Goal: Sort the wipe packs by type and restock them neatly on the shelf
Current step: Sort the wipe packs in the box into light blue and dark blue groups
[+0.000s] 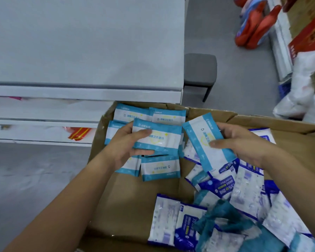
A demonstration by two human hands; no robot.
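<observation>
**Wipe packs held over cardboard box [127,200]**

Light-blue pack [158,138] was held by the left hand [125,142], grip clamped on it. Second light-blue pack [205,142], at its 3 o'clock, was clamped in the right hand [244,142] grip. Dark-blue packs [224,186] were heaped at 5 o'clock.

Cannot read the blurred print on the light-blue packs [160,168]. Cannot tell the red item [79,133] half hidden under the shelf [80,93] lip. Loses the near edge of the box [131,197] and some dark-blue packs [224,188] past the frame.

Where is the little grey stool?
In the head view, upper middle-right: the stool stands on the floor just right of the white shelf, beyond the cardboard box.
</observation>
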